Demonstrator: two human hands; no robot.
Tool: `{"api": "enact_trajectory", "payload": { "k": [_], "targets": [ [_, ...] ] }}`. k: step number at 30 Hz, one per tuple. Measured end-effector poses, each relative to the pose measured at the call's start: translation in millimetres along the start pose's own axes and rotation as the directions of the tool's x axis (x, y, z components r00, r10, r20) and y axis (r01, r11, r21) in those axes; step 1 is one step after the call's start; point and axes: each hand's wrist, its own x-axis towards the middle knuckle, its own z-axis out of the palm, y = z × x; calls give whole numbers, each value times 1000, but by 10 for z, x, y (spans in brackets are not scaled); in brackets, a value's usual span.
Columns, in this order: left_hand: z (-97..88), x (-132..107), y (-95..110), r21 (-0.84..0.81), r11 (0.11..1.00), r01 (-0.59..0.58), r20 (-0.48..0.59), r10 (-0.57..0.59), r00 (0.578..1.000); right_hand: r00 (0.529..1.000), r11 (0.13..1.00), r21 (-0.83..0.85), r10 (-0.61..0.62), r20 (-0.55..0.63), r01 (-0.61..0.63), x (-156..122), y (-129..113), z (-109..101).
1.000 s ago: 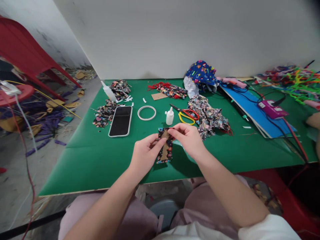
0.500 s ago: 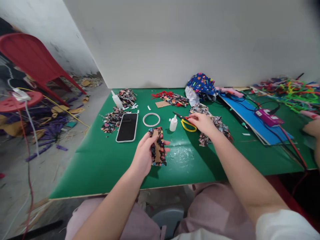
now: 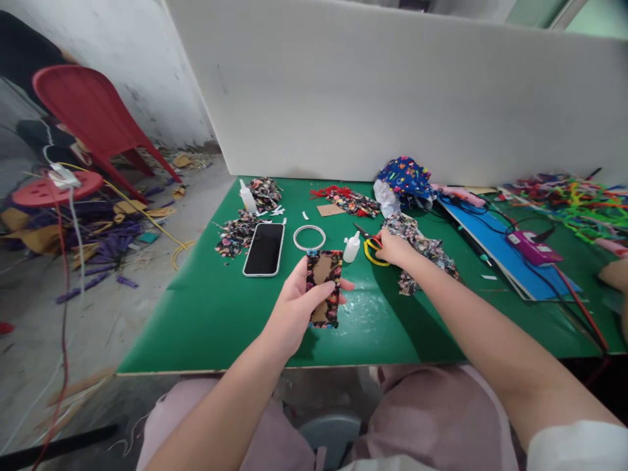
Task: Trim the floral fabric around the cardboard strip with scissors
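Note:
My left hand (image 3: 299, 301) holds a small rectangular piece of cardboard edged with dark floral fabric (image 3: 324, 288), the thumb lying across its brown face. My right hand (image 3: 395, 248) is closed at the handles of a pair of scissors (image 3: 373, 252) with yellow and red grips, which lie on the green table; their dark blades point to the upper left. Some of my right fingers are hidden from view. Beside the scissors stands a small white squeeze bottle (image 3: 352, 248). Floral fabric scraps (image 3: 426, 245) are heaped just beyond and right of my right hand.
Farther left lie a phone (image 3: 265, 250), a roll of white tape (image 3: 309, 237) and another white bottle (image 3: 248, 198). At the right are a blue folder (image 3: 483, 239), a purple device with cables (image 3: 533, 247) and colourful strips (image 3: 569, 203). Another person's arm (image 3: 615, 275) shows at the right edge.
The view has shifted, moving the table's contents rightward in the picture. My left thumb now lies across the cardboard piece, which is turned more upright. My right hand stays at the scissors.

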Motion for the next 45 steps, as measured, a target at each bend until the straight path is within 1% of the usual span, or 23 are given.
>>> {"api": "enact_trajectory", "payload": {
  "k": [3,6,8,10,14,16,17,18,19,20,21,22,23,25,27,29,32,35,37,39,40,43,45],
  "targets": [
    [17,-45,42,-18,1000,12,19,-12,1000,996,994,97,64,-62,-57,-56,-5,-85],
    [28,-71,60,-29,1000,-5,15,6,1000,979,964,251,130,-155,-89,-119,62,-202],
    [30,-70,60,-20,1000,-23,11,23,1000,965,919,389,158,-210,-66,-170,135,-260],
    [21,-52,51,-7,999,-46,16,46,999,955,844,536,160,-248,-2,-239,203,-281],
    [-27,0,27,-23,989,-145,62,147,987,952,649,747,116,-284,144,-476,217,-247],
    [-52,10,27,-6,987,-159,63,160,985,952,559,804,80,-295,202,-630,151,-233],
    [-62,11,34,14,987,-159,47,158,986,953,493,837,46,-299,238,-703,108,-230],
    [-69,10,43,39,987,-155,25,154,988,954,317,902,-27,-299,292,-770,62,-225],
    [-75,10,53,62,986,-155,-1,155,988,941,171,926,-89,-326,337,-827,16,-216],
    [-79,11,61,79,984,-162,-31,164,986,924,69,926,-126,-362,372,-873,-26,-200],
    [-82,16,66,87,981,-175,-58,180,982,905,-1,916,-152,-397,402,-909,-65,-174],
    [-82,23,64,88,978,-187,-78,194,978,890,-29,904,-168,-424,426,-938,-101,-141],
    [-81,33,54,83,977,-199,-92,206,974,877,-33,895,-189,-442,445,-964,-134,-103],
    [-73,58,16,60,973,-221,-109,226,968,840,12,873,-281,-464,487,-1022,-197,-40],
    [-57,78,-27,34,973,-228,-119,230,966,795,133,827,-396,-460,546,-1101,-264,-34],
    [-32,86,-50,2,974,-227,-136,225,965,755,231,750,-438,-489,620,-1196,-329,-100],
    [12,74,-27,-72,979,-193,-131,182,974,742,396,639,-478,-469,659,-1317,-389,-264],
    [43,50,24,-167,978,-122,-78,110,991,720,474,545,-519,-461,691,-1362,-364,-370],
    [53,38,45,-197,978,-70,-43,63,997,716,508,505,-506,-482,698,-1355,-322,-374],
    [58,31,44,-187,981,-47,-24,44,999,736,519,523,-442,-513,677,-1342,-298,-340],
    [60,28,34,-165,985,-54,-22,51,998,758,504,568,-398,-517,651,-1339,-301,-317],
    [65,20,-25,45,990,-136,-35,138,990,834,378,744,-274,-479,551,-1345,-380,-252],
    [65,17,-72,259,948,-185,-29,199,980,846,271,805,-255,-468,528,-1351,-458,-220]
  ]
}}
